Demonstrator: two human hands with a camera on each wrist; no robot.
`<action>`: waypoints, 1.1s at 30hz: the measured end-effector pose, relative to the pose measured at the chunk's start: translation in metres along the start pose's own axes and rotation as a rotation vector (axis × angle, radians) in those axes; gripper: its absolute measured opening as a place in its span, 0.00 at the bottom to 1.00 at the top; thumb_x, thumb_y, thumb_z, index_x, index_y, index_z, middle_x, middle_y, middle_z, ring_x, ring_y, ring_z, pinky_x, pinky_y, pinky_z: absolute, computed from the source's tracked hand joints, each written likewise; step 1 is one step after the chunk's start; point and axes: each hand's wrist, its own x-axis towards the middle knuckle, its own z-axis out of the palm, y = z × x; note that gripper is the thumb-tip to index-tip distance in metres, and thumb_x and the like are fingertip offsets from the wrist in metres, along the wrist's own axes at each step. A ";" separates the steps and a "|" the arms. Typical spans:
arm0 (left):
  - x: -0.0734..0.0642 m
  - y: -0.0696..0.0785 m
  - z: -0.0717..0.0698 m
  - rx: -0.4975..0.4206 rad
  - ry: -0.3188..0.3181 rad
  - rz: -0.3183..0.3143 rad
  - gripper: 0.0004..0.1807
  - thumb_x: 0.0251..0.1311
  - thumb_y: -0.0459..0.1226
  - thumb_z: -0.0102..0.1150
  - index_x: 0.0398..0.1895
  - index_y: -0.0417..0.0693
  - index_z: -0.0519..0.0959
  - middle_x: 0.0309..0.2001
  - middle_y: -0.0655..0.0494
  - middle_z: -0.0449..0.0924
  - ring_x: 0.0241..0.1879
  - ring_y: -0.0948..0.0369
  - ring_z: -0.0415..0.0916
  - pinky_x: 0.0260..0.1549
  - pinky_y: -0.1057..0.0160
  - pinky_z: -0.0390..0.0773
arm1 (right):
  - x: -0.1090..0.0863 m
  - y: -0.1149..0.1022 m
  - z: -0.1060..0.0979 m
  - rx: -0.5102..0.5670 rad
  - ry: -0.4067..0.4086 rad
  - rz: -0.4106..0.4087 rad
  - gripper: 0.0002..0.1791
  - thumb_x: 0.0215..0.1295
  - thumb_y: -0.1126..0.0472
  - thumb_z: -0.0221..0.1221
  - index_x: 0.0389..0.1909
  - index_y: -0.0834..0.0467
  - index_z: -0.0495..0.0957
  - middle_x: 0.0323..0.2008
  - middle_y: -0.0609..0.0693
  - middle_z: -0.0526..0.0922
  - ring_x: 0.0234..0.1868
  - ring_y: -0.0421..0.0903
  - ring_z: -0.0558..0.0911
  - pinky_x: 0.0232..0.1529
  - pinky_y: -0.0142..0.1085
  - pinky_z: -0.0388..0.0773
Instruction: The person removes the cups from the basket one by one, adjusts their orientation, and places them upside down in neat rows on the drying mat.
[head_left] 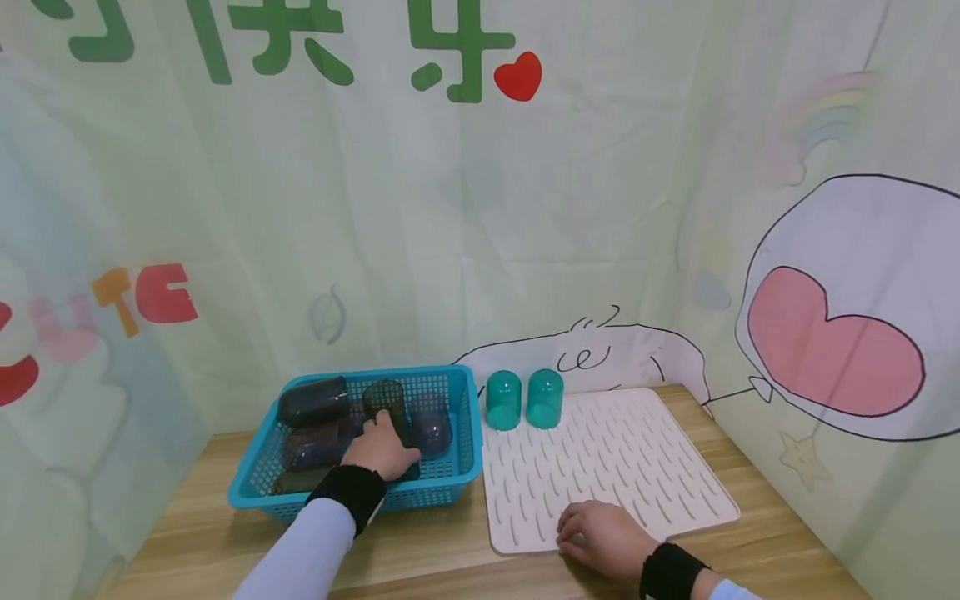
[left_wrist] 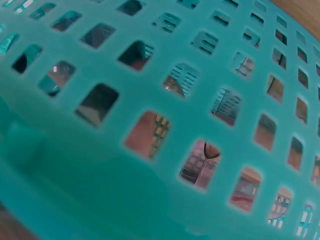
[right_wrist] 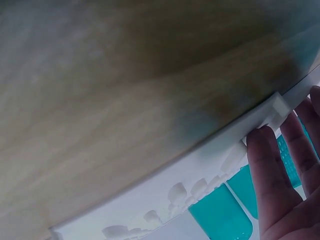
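Note:
My left hand (head_left: pixel 381 450) reaches into a blue plastic basket (head_left: pixel 467 483). Its fingers and thumb lie around a dark see-through cup (head_left: pixel 386 393) that leans inside; the basket wall hides most of this grip in the left wrist view. Beside that cup are a purplish cup (head_left: pixel 432 433) and several other dark cups, one of them black (head_left: pixel 315 402). My right hand (head_left: pixel 606 537) rests at the front edge of a white ridged mat (head_left: pixel 600 467), loosely curled, with nothing in it. Two teal cups (head_left: pixel 503 402) (head_left: pixel 545 400) stand upside down at the mat's back left corner.
The wooden table (head_left: pixel 442 550) carries the basket at left and the mat at right, side by side. A printed cloth (head_left: pixel 600 208) hangs close behind them and along the right side.

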 end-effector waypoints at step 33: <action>-0.026 0.011 0.002 -0.373 0.203 0.155 0.54 0.59 0.56 0.58 0.75 0.65 0.28 0.74 0.40 0.41 0.56 0.39 0.67 0.52 0.34 0.71 | -0.001 0.001 0.004 0.005 0.009 0.000 0.03 0.60 0.54 0.63 0.31 0.45 0.85 0.36 0.35 0.81 0.38 0.31 0.76 0.40 0.33 0.79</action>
